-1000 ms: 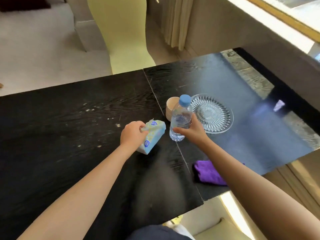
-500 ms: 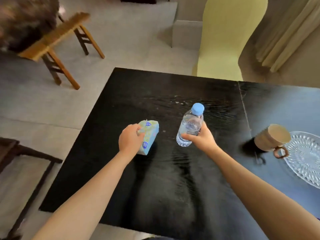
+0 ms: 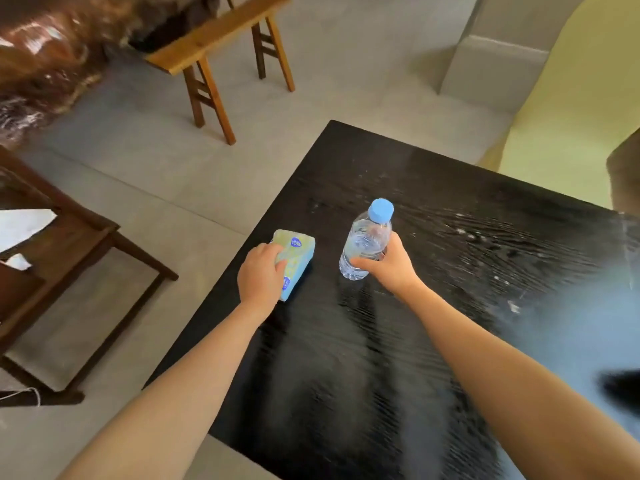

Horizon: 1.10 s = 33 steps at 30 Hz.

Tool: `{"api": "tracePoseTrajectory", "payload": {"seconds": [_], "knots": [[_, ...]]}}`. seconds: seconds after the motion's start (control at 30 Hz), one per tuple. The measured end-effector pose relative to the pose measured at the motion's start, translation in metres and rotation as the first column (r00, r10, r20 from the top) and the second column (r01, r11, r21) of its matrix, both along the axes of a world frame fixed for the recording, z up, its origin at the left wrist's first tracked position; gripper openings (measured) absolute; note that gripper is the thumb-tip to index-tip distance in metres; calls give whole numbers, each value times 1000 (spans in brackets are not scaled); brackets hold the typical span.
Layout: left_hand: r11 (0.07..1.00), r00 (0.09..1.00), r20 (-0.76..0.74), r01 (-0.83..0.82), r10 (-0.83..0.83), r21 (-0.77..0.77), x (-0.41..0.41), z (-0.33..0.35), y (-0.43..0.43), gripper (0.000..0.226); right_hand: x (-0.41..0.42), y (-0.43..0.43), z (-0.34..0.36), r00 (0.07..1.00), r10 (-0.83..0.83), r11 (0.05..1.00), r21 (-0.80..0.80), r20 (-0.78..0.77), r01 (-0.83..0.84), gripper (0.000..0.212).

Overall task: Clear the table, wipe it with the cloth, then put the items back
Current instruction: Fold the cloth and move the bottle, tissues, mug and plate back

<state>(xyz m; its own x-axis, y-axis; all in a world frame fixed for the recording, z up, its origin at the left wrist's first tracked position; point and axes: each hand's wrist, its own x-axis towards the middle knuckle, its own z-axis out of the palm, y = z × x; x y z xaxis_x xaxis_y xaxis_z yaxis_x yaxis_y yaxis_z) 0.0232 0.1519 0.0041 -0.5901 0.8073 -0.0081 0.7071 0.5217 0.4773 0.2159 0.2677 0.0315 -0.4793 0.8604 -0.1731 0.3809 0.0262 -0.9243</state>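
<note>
**Both items carried toward the left end of the table**

The left hand (image 3: pixel 260 276) has its grip closed around the tissue pack (image 3: pixel 294 259), fingers over the top and the pack tilted. The right hand (image 3: pixel 393 266) grips the water bottle (image 3: pixel 366 245) by its lower body, upright, with the blue cap on. It is hard to tell whether either item touches the table (image 3: pixel 433 341) or hangs just above it.

A second ago the two items were near the cup and the glass plate, with the purple cloth close to the right forearm. Now the view has turned left: cup, plate and cloth are out of sight, and both hands hold their items above the left part of the table, near its corner. Beyond this edge are the floor, a wooden stool (image 3: pixel 221 57) and a dark low side table (image 3: pixel 69 265).

This probably means the clearing step is in progress, with two items being taken off together. The cup and plate probably remain to be cleared before wiping.
</note>
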Motion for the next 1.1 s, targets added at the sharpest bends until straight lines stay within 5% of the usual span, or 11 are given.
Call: {"api": "tracePoseTrajectory", "payload": {"seconds": [0.37,0.9,1.1], "knots": [[994,991,-90,104,-102,18,-18,-27,13,15,-53,10,-13,997,68,998,0,-33,-68,40],[1000,999,-34,-24,24,12,5,-35,14,17,-36,11,-28,990,143,987,-78,14,-142,60],[999,999,-18,-27,27,20,15,-31,18,18,-30,5,-29,991,137,990,-38,-4,-137,51]]}}
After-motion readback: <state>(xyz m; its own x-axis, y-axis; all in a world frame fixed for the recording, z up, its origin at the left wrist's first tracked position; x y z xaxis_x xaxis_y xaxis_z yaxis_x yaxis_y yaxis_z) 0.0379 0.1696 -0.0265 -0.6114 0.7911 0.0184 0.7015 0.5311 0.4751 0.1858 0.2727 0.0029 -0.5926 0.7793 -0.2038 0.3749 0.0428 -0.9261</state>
